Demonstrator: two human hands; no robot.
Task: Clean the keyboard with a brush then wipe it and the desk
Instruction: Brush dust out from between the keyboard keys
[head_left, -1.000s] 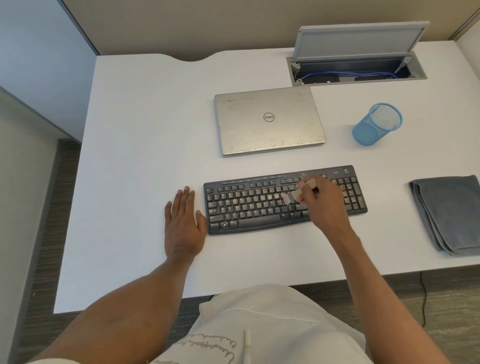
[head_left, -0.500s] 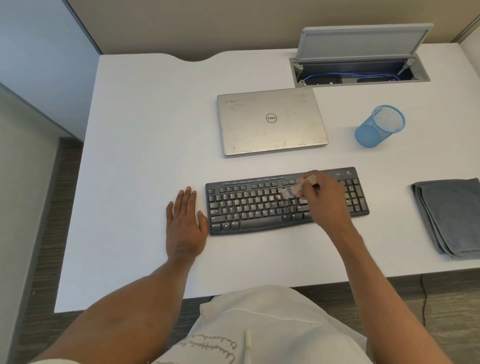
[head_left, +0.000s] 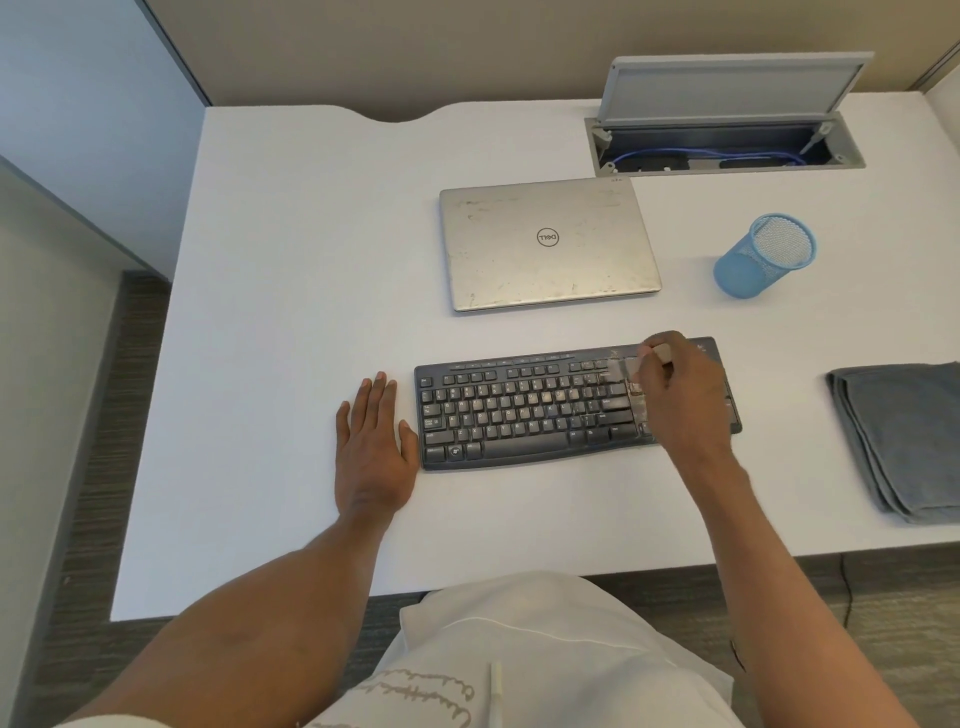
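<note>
**A:** What is changing on the keyboard?

**B:** The brush is travelling. A second ago it was working the keys just right of the middle. Now it is sweeping the upper rows further right, nearer the number pad. Its bristles are blurring, so a stroke is under way.

**A:** What is that meaning for the job?

**B:** I am judging that the brushing is getting into its later part, since the right end is now being covered. The wiping is not yet starting. The cloth is lying folded at the right edge of the frame, well apart from the keyboard.

**A:** How is the right hand sitting?

**B:** It is hovering over the keyboard's right third, back of the hand to the camera. Its fingers are curling round the brush's pale handle and gripping it. The forearm is reaching in from the lower right and hiding the keys beneath.

**A:** And the left hand?

**B:** It is lying flat and open on the worktop, palm down, fingers straight, just beside the keyboard's left end. It is staying where it was a second ago. Whether the thumb is touching the edge, I cannot tell.
</note>
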